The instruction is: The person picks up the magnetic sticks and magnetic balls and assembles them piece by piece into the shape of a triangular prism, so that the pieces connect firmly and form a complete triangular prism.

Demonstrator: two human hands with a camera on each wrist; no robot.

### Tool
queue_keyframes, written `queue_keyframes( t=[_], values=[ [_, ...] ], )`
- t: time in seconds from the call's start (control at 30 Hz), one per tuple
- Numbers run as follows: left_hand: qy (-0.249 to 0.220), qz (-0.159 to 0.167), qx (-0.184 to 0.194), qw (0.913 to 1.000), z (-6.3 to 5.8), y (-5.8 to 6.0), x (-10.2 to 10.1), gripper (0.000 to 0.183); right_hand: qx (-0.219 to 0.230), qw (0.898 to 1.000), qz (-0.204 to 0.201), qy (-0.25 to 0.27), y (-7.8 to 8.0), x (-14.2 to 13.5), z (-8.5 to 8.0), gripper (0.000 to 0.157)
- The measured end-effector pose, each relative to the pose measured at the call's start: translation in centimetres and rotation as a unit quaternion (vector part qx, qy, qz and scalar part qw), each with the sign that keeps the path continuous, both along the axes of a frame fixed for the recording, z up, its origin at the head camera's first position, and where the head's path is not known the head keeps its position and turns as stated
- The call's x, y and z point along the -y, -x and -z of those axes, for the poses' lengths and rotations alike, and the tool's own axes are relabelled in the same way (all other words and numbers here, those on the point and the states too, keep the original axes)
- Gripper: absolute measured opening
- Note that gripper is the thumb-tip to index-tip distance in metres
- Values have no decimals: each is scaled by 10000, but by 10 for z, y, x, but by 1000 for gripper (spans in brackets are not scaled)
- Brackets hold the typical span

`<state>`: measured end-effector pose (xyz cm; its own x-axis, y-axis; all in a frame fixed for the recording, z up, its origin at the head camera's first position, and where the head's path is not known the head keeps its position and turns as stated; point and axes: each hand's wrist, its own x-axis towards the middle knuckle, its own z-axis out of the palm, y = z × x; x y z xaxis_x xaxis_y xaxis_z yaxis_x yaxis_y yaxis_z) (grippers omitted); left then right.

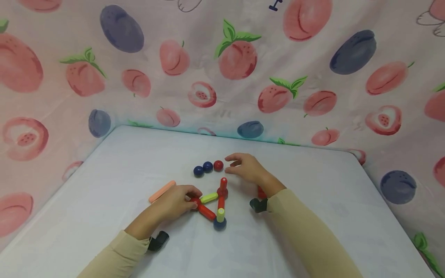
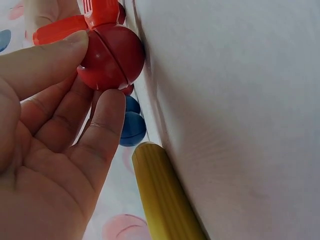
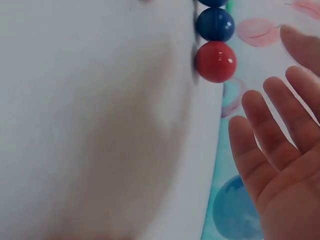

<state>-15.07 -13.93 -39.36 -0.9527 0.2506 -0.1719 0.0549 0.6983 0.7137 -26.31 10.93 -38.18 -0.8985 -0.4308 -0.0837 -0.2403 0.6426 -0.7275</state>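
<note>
My left hand pinches a red ball between thumb and fingers. This ball is one corner of a triangle of joined rods and balls lying on the table. A yellow-green rod and a red rod run from it to another red ball and a blue ball. Both of those corners carry an upright rod, one red, one yellow-green. My right hand holds nothing, its fingers spread just right of a loose red ball.
Two loose blue balls sit in a row with the loose red one. An orange rod lies beside my left hand. Partly hidden under my right wrist is a red piece. A fruit-patterned cloth stands behind the white table.
</note>
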Motion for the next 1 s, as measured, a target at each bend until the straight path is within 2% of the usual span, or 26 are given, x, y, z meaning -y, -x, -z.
queue_keyframes(
  t=[0.23,0.57,0.8,1.0],
  values=[
    [40,37,-55,10000,-2,0,-1,24,176,9993,186,-279,7,12,2,46],
    [67,31,45,10000,-2,-1,-2,24,292,9988,28,-396,11,24,9,52],
    [77,12,-13,10000,-1,0,-2,24,91,9972,475,-563,10,23,13,50],
    [61,9,-44,10000,0,0,-1,24,277,9944,658,-777,7,22,16,49]
  ],
)
